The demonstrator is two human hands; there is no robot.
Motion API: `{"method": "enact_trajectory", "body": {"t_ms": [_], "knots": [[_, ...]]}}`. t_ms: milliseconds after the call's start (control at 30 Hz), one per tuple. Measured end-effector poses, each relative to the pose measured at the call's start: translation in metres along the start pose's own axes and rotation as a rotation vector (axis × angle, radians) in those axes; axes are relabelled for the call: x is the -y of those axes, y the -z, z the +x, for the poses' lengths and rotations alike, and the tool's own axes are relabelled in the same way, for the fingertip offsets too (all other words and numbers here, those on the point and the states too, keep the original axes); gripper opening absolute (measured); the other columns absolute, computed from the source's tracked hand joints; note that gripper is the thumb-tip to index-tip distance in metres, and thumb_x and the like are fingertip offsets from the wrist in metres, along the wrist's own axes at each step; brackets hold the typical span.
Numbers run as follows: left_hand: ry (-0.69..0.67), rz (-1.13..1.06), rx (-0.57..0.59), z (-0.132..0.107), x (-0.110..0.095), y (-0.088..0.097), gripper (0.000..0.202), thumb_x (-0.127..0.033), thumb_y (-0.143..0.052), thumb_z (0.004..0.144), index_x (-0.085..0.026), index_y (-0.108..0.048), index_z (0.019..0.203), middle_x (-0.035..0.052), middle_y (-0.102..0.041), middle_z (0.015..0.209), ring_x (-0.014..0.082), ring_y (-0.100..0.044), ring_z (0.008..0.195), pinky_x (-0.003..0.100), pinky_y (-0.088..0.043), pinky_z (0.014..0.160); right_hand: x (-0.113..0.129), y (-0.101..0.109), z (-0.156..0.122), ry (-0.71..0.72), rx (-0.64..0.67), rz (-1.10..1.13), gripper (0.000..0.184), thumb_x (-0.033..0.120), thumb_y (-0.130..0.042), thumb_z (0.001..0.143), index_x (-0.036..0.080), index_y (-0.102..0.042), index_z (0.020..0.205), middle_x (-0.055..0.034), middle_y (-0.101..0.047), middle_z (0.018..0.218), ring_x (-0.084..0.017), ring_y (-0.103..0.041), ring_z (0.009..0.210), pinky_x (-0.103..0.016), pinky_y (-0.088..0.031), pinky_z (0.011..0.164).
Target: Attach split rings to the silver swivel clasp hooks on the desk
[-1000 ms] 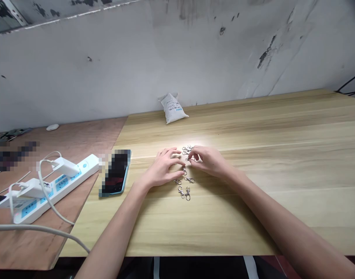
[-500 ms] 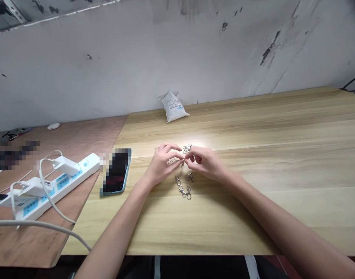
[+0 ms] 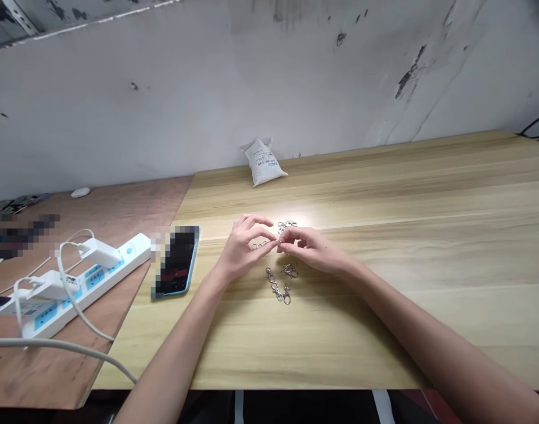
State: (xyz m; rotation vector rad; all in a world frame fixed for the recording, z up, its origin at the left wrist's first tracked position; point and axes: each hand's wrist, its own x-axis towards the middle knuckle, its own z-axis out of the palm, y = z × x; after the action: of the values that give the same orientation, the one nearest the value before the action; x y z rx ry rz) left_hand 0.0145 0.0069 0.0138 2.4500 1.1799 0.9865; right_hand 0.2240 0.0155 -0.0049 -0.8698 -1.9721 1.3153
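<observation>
My left hand [image 3: 248,247] and my right hand [image 3: 311,248] meet fingertip to fingertip above the table. Both pinch a small metal clasp, mostly hidden by the fingers; the left index finger is raised away from it. Just beyond the right fingers lies a pile of metal rings and clasps [image 3: 288,224]. A few small split rings [image 3: 259,245] show partly behind my left thumb. Nearer to me, several silver swivel clasps with rings [image 3: 276,291] rest on the wood, and another small cluster of clasps [image 3: 290,270] sits below my right hand.
A white plastic packet [image 3: 264,164] stands at the back against the wall. Left of my left arm lies a phone [image 3: 177,262] in a blue case. A white power strip [image 3: 137,250] with chargers and cables [image 3: 82,315] occupies the brown board [image 3: 132,203] further left.
The fingertips have shifted slightly, and the clasp that dangled below them is now mostly out of sight. The loose clasps on the table have stayed put.
</observation>
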Motion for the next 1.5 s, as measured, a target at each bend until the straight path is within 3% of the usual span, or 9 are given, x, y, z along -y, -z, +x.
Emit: {"method": "enact_trajectory", "body": {"t_ms": [100,233,400,667,1100,1500], "knots": [[-0.019,0.066,-0.017,0.000,0.001,0.000,0.006,-0.026,-0.067,0.087,-0.024,-0.071,0.083,0.0043,-0.067,0.109,0.0226,-0.056,0.111,0.043,-0.043,0.098,-0.004,0.001,0.001,0.009,0.001,0.089,0.027,0.042,-0.053,0.093,0.017,-0.064,0.091,-0.0055,-0.067,0.091,-0.015,-0.060,0.079,-0.029,-0.049,0.071],[-0.055,0.104,-0.024,-0.001,0.001,-0.003,0.007,-0.025,-0.065,0.088,-0.024,-0.071,0.084,0.0041,-0.067,0.108,0.0218,-0.056,0.110,0.041,-0.043,0.096,-0.010,0.001,0.002,-0.005,0.006,0.130,0.028,0.042,-0.052,0.095,0.016,-0.063,0.091,-0.0054,-0.067,0.089,-0.014,-0.059,0.074,-0.028,-0.048,0.068],[-0.060,0.055,0.019,-0.002,0.000,-0.005,0.008,-0.025,-0.064,0.088,-0.025,-0.072,0.085,0.0041,-0.065,0.109,0.0212,-0.055,0.110,0.041,-0.042,0.098,-0.012,0.000,0.003,0.021,-0.108,-0.043,0.025,0.038,-0.051,0.094,0.017,-0.062,0.087,-0.0031,-0.065,0.083,-0.012,-0.054,0.067,-0.025,-0.043,0.063],[-0.070,0.105,0.062,-0.004,0.004,-0.008,0.010,-0.022,-0.062,0.088,-0.025,-0.071,0.088,0.0043,-0.064,0.113,0.0216,-0.055,0.108,0.041,-0.041,0.097,-0.006,-0.004,0.003,0.020,-0.141,-0.183,0.021,0.032,-0.053,0.091,0.017,-0.063,0.079,0.0003,-0.060,0.069,-0.010,-0.045,0.058,-0.023,-0.035,0.056],[-0.113,0.194,0.060,-0.004,0.002,-0.011,0.010,-0.019,-0.062,0.085,-0.024,-0.070,0.084,0.0037,-0.066,0.109,0.0224,-0.055,0.106,0.039,-0.041,0.091,-0.004,-0.010,0.005,-0.172,-0.161,0.099,0.024,0.036,-0.061,0.084,0.014,-0.067,0.077,-0.0034,-0.065,0.065,-0.013,-0.057,0.059,-0.025,-0.044,0.056],[-0.119,0.263,0.073,-0.003,0.002,-0.013,0.008,-0.018,-0.064,0.083,-0.024,-0.069,0.081,0.0036,-0.068,0.110,0.0241,-0.056,0.108,0.041,-0.040,0.091,-0.004,-0.011,0.005,-0.149,-0.138,0.024,0.029,0.039,-0.059,0.086,0.014,-0.068,0.075,-0.0013,-0.062,0.061,-0.011,-0.052,0.055,-0.023,-0.038,0.052]]}}
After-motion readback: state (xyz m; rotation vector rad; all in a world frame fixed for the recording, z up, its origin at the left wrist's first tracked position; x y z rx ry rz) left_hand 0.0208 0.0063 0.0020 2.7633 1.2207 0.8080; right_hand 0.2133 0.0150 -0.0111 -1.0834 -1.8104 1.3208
